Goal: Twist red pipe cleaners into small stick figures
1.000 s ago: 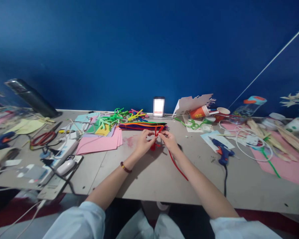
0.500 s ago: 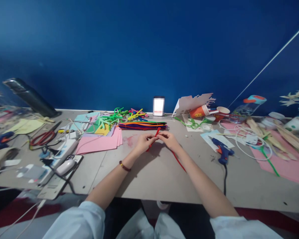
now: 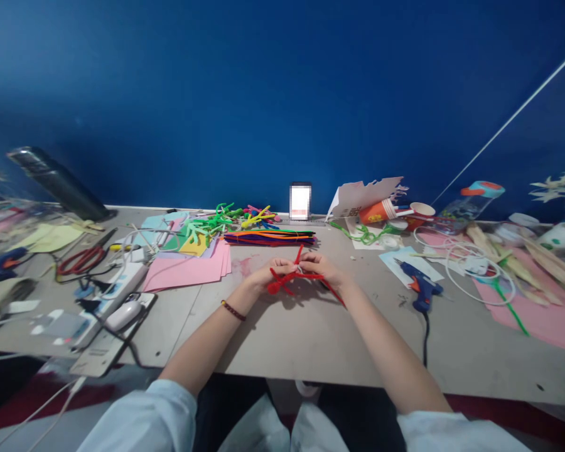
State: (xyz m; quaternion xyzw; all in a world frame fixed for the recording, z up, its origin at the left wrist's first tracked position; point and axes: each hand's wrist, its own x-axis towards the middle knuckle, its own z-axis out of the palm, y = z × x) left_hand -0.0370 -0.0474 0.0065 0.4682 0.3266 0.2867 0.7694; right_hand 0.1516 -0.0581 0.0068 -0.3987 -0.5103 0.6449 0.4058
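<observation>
A small bent figure of red pipe cleaners (image 3: pixel 274 287) is held between both hands over the middle of the table. My left hand (image 3: pixel 272 274) pinches its left part, where a rounded red end and short arms stick out. With fingertips closed, my right hand (image 3: pixel 321 269) grips the red strand on the other side, close to the left fingertips. One red tip points up between the hands, and a red length trails down beside my right wrist. Just beyond them lies a bundle of coloured pipe cleaners (image 3: pixel 268 238).
Pink paper (image 3: pixel 188 271) and green twisted pipe cleaners (image 3: pixel 216 220) lie to the left, near a power strip (image 3: pixel 117 295). A phone (image 3: pixel 300 202) stands against the blue wall. On the right are a blue glue gun (image 3: pixel 421 285), orange paper cups (image 3: pixel 377 212) and a white cable (image 3: pixel 452 263).
Both hands have turned and dropped slightly, bringing more of the red pipe-cleaner figure into view, with its rounded end and short arms now showing below the left fingers.
</observation>
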